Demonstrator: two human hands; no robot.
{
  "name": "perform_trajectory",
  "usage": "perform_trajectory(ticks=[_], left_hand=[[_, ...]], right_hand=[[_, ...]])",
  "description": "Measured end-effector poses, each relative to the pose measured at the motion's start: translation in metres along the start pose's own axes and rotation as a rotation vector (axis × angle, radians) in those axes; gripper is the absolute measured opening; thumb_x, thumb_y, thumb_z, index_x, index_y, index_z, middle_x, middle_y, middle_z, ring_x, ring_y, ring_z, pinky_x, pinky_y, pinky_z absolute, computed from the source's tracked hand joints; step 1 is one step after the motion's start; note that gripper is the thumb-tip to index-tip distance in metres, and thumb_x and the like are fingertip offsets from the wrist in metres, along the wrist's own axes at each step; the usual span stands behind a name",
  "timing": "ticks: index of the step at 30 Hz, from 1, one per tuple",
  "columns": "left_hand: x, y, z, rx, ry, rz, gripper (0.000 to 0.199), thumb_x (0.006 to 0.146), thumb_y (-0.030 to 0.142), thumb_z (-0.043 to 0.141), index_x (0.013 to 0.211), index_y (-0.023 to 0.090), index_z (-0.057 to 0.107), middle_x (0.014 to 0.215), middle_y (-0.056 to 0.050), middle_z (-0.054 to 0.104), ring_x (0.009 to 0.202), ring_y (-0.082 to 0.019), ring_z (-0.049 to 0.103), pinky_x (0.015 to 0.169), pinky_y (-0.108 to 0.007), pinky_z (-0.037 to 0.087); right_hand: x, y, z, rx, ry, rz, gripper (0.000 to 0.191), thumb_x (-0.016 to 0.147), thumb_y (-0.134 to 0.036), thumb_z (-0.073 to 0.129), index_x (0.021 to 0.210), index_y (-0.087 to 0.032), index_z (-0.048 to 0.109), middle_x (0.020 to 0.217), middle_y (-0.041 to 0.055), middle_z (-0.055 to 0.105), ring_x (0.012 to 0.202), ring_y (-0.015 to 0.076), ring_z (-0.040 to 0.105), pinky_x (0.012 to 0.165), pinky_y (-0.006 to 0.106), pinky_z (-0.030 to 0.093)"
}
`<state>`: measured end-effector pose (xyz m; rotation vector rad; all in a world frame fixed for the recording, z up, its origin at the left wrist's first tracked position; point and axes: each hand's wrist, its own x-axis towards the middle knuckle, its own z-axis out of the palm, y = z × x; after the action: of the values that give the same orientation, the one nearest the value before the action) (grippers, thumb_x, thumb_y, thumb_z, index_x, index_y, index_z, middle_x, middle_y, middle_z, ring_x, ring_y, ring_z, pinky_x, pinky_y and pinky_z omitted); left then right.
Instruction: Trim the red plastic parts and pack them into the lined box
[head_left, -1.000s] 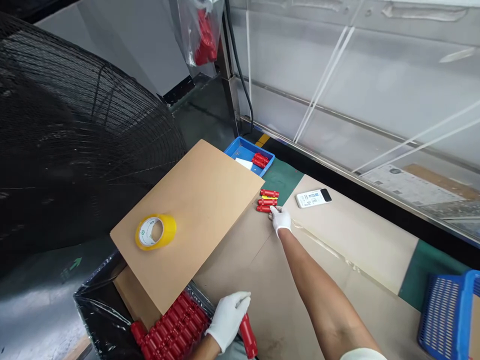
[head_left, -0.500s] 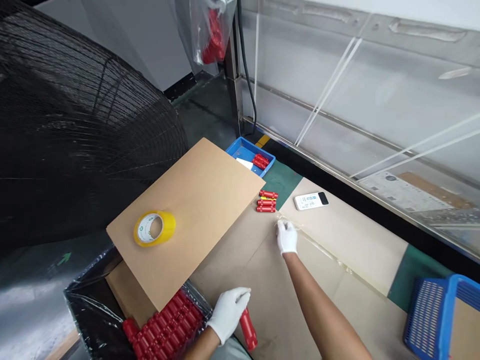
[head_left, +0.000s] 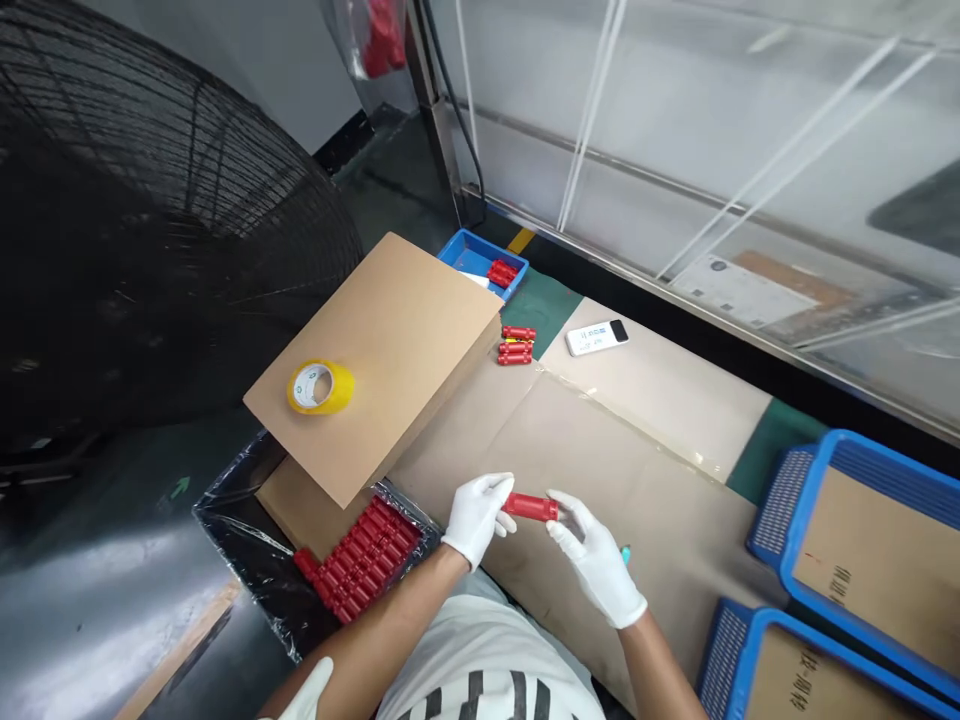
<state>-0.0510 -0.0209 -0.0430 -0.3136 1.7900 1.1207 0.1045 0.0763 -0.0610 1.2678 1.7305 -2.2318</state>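
The left hand and the right hand, both in white gloves, hold one red cylindrical part between them, level and above the brown paper-covered table, close to the person's body; the left fingers are closed on its left end, and the right fingertips meet its right end, though whether they pinch it or only touch it cannot be told from this angle. A small teal object shows just beside the right hand, too small to identify.

To the left of the left hand, a black plastic bag holds a packed block of red cylindrical parts in rows; a cardboard sheet lies tilted above the bag and carries a roll of yellow tape. At the far edge of the sheet sits a small blue tray with a few red parts; just beside it, on the table, lies a small group of red parts, and near that a white remote-like device. Blue mesh-sided crates with cardboard inside stand at the right edge; a large black fan guard fills the left; a clear bag of red parts hangs at the top.
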Motion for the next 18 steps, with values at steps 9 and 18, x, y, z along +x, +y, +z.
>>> perform_trajectory(ticks=[9,18], left_hand=[[-0.053,-0.014,0.026,-0.007,-0.057,0.263,0.051,0.07,0.05,0.071,0.102,0.01,0.07,0.069,-0.003,0.069,0.043,-0.008,0.057,0.04,-0.018,0.042],[-0.093,-0.043,0.045,-0.065,-0.129,0.388,0.053,0.065,0.053,0.074,0.098,0.012,0.073,0.086,-0.008,0.075,0.049,-0.01,0.062,0.045,-0.02,0.046]], right_hand=[[-0.046,-0.006,-0.018,0.078,0.096,-0.139,0.039,0.077,-0.046,0.064,0.109,-0.024,0.061,0.11,0.0068,0.069,0.104,0.0264,0.063,0.094,0.041,0.049],[-0.095,0.012,-0.038,-0.027,0.145,-0.285,0.036,0.081,-0.039,0.058,0.115,-0.024,0.059,0.114,0.0074,0.068,0.096,0.0252,0.065,0.086,0.043,0.054]])
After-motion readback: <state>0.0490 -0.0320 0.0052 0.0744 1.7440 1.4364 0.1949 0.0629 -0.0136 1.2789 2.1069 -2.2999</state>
